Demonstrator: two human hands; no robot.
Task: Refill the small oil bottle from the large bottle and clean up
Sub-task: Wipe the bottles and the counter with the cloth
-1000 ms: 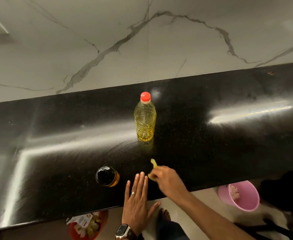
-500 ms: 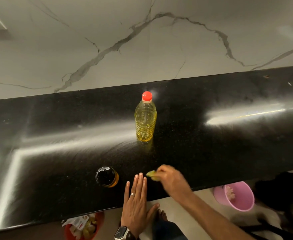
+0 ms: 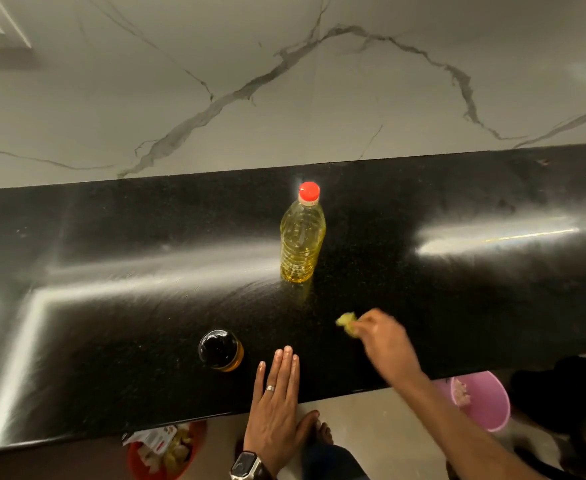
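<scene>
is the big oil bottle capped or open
Capped: the large clear plastic bottle of yellow oil stands upright on the black counter, red cap on.

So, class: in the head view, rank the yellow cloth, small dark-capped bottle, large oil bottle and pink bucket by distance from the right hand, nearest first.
1. Yellow cloth: pinched in the right hand.
2. Small dark-capped bottle: to its left, on the counter.
3. Large oil bottle: farther back.

Pink bucket: on the floor below; depth unclear, unranked.

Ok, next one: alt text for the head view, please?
Over a black counter, the right hand pinches a small yellow-green wad while the left hand lies flat at the near edge. A red-capped oil bottle stands farther back, a dark-capped small bottle near the left hand.
</scene>
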